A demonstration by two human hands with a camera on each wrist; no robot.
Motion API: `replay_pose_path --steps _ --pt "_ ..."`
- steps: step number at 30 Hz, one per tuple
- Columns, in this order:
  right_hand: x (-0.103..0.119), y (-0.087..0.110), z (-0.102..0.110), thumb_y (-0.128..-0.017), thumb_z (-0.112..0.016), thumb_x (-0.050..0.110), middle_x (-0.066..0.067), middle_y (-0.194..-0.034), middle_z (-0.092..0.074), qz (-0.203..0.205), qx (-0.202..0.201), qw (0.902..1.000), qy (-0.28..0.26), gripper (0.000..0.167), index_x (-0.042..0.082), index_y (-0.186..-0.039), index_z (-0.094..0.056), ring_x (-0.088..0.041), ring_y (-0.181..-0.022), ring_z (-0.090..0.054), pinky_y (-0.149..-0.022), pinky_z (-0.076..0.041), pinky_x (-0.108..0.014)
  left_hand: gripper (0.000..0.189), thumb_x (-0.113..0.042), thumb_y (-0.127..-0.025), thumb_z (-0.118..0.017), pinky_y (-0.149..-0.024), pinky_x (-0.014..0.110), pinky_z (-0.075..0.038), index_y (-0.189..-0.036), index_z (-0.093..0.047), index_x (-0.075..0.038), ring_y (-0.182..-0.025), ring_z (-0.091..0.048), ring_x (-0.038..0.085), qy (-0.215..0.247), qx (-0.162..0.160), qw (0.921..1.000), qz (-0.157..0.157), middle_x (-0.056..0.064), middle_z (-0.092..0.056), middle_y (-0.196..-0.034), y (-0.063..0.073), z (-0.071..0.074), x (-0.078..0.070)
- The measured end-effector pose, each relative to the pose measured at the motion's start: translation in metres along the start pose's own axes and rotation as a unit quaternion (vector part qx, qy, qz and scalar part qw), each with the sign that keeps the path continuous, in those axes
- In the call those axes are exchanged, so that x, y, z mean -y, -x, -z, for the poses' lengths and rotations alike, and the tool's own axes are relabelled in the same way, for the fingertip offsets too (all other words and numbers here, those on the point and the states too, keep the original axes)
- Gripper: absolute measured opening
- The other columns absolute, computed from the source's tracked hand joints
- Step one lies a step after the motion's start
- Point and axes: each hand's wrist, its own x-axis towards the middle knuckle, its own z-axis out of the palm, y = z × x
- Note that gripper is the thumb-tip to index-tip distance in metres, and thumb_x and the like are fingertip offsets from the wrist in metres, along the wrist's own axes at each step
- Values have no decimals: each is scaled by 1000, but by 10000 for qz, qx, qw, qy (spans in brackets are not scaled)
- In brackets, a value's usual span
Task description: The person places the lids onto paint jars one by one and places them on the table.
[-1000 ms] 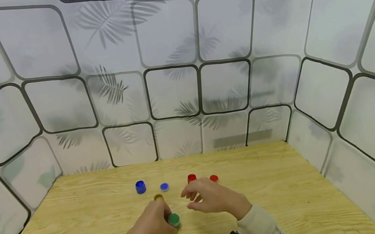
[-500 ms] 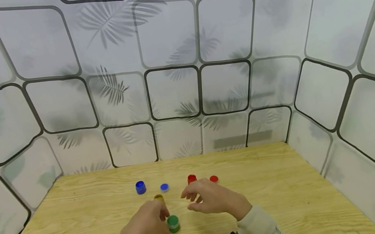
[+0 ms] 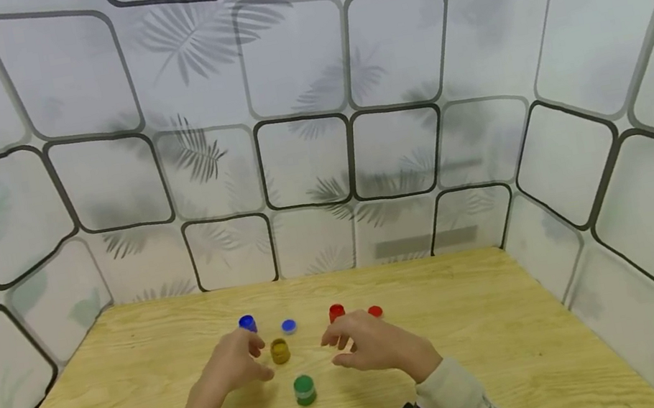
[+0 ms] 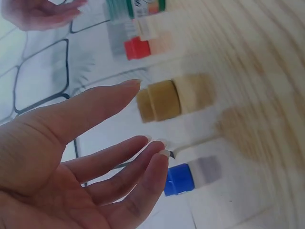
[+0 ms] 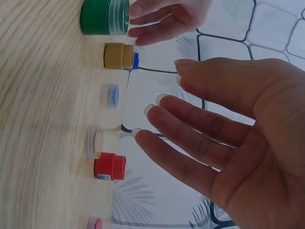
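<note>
My left hand [image 3: 227,366] is held just left of the open yellow paint jar [image 3: 280,351], thumb and fingers spread and holding nothing. In the left wrist view the thumb tip overlaps the edge of that jar. A green jar [image 3: 304,390] with a clear ribbed lid on it [image 5: 118,17] stands alone, nearer to me. My right hand [image 3: 379,348] hovers to the right of both jars, its fingers relaxed and holding nothing. Beyond its fingers a clear, yellowish lid [image 5: 93,141] lies on the table in the right wrist view; my hand hides it from the head view.
An open blue jar [image 3: 247,324] stands behind my left hand, with a blue lid [image 3: 289,326] to its right. Behind my right hand are an open red jar [image 3: 336,312] and a red lid [image 3: 375,311]. The wooden table [image 3: 493,364] meets patterned screens [image 3: 307,164].
My left hand has let go of the green jar and moved left and away from me, beside the yellow jar. The green jar stays standing. My right hand has hardly moved.
</note>
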Motion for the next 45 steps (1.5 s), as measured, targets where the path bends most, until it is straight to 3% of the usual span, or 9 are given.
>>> replay_pose_path --steps 6,14,23,28,35,39,45 --pt "-4 2 3 -96 -72 11 -10 -116 -75 -35 -60 10000 31 26 5 -121 -71 -25 -100 -72 -82 -62 -31 49 -12 -68 -94 -80 43 -59 -107 -73 7 -88 -67 25 -74 71 9998 195 13 -73 -97 -17 -5 5" --pt "-6 3 4 -97 -71 11 -10 -118 -74 -115 -6 9999 33 25 6 -121 -72 -24 -101 -72 -84 -62 -30 50 -12 -68 -96 -87 46 -59 -109 -72 4 -93 -68 25 35 505 9970 586 12 -73 -103 -38 -9 3" --pt "-4 2 5 -96 -71 10 -9 -116 -75 -16 -32 9999 141 24 6 -120 -72 -25 -101 -72 -85 -62 -33 46 -7 -67 -96 -83 42 -60 -105 -73 4 -91 -68 24 -134 569 9970 499 12 -73 -102 -46 -16 0" --pt "-6 5 6 -97 -71 11 -13 -117 -75 -14 -37 9997 235 23 4 -119 -72 -25 -100 -73 -85 -61 -32 41 -7 -67 -95 -78 41 -60 -100 -74 4 -86 -67 23 -246 520 9976 373 12 -73 -96 -41 -12 -7" --pt "-12 5 4 -95 -72 8 -16 -117 -75 24 -75 9993 369 23 2 -117 -73 -28 -98 -74 -86 -62 -36 30 -5 -66 -94 -72 36 -57 -90 -77 0 -77 -62 18 12 314 9994 -153 6 -72 -85 -27 -6 -16" --pt "-14 4 3 -95 -72 7 -16 -118 -75 13 -94 9991 404 24 -1 -118 -73 -28 -97 -74 -85 -62 -35 27 -4 -68 -93 -71 36 -58 -90 -77 -3 -77 -65 16 324 427 9979 -355 5 -72 -84 -13 0 -24" --pt "-14 3 2 -94 -73 7 -14 -118 -75 -49 -149 9985 519 25 -2 -117 -73 -28 -97 -74 -85 -61 -32 25 -4 -72 -91 -69 32 -59 -94 -79 -5 -77 -67 14 748 740 9897 -967 3 -74 -87 5 6 -32"
